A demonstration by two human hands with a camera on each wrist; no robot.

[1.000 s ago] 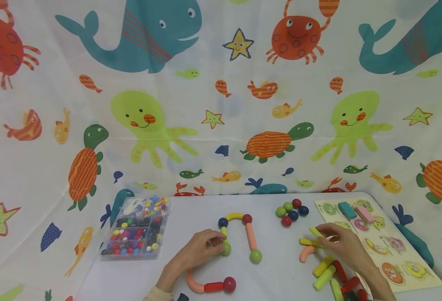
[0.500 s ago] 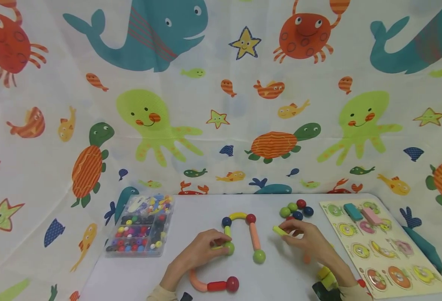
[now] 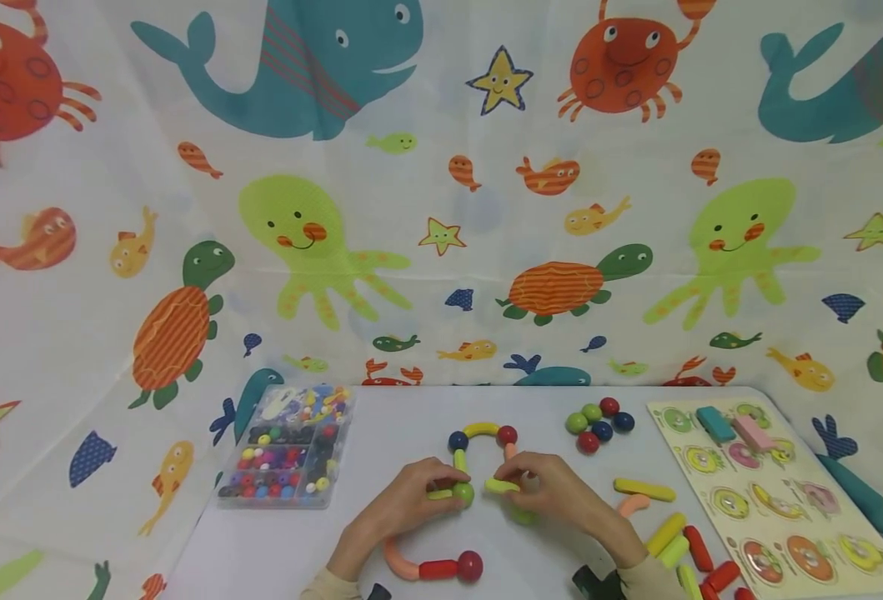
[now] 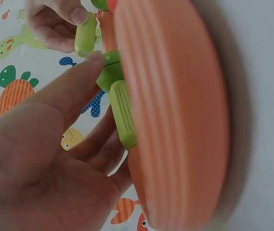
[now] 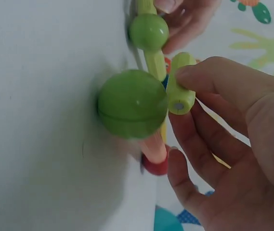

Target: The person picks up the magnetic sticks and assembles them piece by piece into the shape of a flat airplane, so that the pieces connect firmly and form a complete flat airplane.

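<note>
A cloth printed with whales, crabs, octopuses and turtles hangs behind and drapes around a pale, smooth desk (image 3: pixel 381 417). On it stands an arch of glossy rods and balls (image 3: pixel 480 432): a blue ball, a curved yellow rod, a red ball, with a peach rod running down the right leg to a large green ball (image 5: pixel 133 103). The left hand (image 3: pixel 403 504) pinches the left leg of the arch at its smaller green ball (image 3: pixel 463 493), fingers curled round the short green rod above it. The right hand (image 3: pixel 561 496) pinches a short lime-green rod (image 3: pixel 503 486) between thumb and fingertips, holding it level between the two legs, just beside the smaller green ball; its flat round end face shows in the right wrist view.

Nearer the person lies a curved peach rod joined to a red rod and red ball (image 3: pixel 433 568). A cluster of loose balls (image 3: pixel 599 423) sits further back, with loose yellow, green and red rods (image 3: pixel 674 533) to the right. A clear compartmented box of small beads (image 3: pixel 287 458) sits at the left, and a wooden peg puzzle board (image 3: pixel 767 492) at the right.
</note>
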